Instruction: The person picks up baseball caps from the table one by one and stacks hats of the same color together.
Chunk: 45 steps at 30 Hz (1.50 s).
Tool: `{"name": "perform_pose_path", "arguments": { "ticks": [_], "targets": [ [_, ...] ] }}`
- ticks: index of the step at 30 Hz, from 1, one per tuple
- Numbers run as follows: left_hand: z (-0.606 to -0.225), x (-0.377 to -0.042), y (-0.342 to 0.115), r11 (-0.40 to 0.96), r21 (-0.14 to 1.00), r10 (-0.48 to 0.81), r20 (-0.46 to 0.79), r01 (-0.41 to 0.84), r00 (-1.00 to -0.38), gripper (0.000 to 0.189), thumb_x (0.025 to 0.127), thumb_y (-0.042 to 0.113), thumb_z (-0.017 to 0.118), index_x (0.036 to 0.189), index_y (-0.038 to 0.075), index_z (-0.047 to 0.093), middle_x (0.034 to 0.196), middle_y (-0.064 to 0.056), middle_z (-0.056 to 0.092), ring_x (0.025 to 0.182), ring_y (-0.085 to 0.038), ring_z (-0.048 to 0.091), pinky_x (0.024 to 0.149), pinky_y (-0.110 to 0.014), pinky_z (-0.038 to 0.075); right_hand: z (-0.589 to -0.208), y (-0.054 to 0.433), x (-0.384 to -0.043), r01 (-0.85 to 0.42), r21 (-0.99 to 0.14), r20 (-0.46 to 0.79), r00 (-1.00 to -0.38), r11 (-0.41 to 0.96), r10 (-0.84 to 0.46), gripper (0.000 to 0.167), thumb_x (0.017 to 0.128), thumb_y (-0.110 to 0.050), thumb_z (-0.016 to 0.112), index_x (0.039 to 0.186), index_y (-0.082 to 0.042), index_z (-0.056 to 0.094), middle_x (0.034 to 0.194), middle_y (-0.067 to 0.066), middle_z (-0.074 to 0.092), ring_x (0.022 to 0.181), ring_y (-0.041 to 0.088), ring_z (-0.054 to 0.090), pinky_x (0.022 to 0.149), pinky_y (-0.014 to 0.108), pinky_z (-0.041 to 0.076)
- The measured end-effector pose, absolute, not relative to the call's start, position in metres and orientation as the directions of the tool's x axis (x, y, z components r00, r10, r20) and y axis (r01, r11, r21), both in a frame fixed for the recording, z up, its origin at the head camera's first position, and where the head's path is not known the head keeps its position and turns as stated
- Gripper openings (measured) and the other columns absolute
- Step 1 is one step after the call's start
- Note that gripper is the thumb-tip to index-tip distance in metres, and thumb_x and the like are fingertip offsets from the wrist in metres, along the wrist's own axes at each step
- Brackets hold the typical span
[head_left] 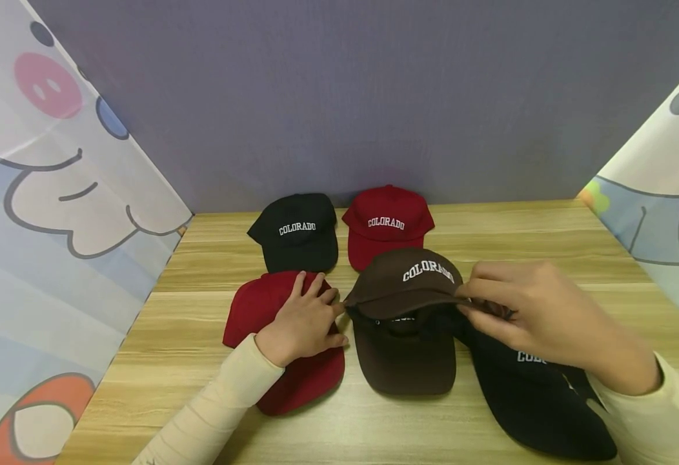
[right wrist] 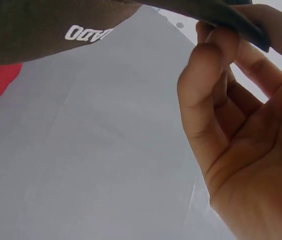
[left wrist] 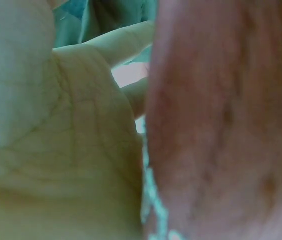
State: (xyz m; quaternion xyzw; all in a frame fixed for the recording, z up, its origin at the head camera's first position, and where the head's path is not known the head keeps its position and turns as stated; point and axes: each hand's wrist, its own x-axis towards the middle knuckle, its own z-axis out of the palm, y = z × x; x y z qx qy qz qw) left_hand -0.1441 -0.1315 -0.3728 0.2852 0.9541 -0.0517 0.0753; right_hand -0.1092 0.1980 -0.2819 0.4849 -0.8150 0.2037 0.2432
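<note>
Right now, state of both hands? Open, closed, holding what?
Left hand: open, resting on the front red cap.
Right hand: closed, pinching the upper brown cap by its edge.

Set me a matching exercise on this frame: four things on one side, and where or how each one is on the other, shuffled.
Things
1. Upper brown cap
2. Left hand
3. Black cap with its whole word showing
4. Black cap with partly covered lettering

Places and states
A. In the back row, left of a red cap
B. Front right, partly behind the right hand
C. Over the front-left red cap
D. Lifted above another brown cap, pinched at its edge

Pairs: 1-D, 2-C, 3-A, 4-B
</note>
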Motion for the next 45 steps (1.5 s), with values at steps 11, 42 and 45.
{"name": "perform_pose_path", "arguments": {
  "ticks": [11,42,45],
  "targets": [
    [-0.373,-0.145,-0.132,0.835,-0.058,0.53,-0.187,0.548,-0.827,0.062,0.086,0.056,0.075,0.138,0.023,0.066,0.145,-0.006,0.058,0.152,-0.041,0.029,0.122,-0.068,0.013,-0.293,0.187,-0.109,-0.907,-0.092,0.559,-0.389,0.412,-0.732,0.032,0.106,-0.043,0.045,0.096,-0.025,0.07,0.094,-0.02,0.061,0.067,-0.012,0.043,0.058,0.008,0.039],
    [-0.365,-0.141,-0.131,0.784,-0.037,0.618,-0.054,0.62,-0.785,0.063,0.093,0.032,0.073,0.149,0.013,0.051,0.14,-0.007,0.062,0.143,-0.034,0.046,0.121,-0.061,0.027,-0.313,0.159,-0.098,-0.81,-0.163,0.126,-0.583,0.563,-0.803,0.038,0.066,-0.026,0.085,0.087,-0.026,0.053,0.089,-0.017,0.046,0.073,-0.001,0.042,0.06,0.019,0.039],
    [-0.364,-0.139,-0.13,0.767,-0.039,0.641,-0.012,0.641,-0.767,0.061,0.095,0.03,0.07,0.149,0.011,0.051,0.138,-0.007,0.063,0.139,-0.032,0.052,0.119,-0.057,0.032,-0.316,0.157,-0.098,-0.807,-0.164,0.093,-0.586,0.568,-0.805,0.041,0.066,-0.026,0.086,0.09,-0.027,0.052,0.09,-0.016,0.045,0.076,0.0,0.044,0.062,0.02,0.041]
  ]
}}
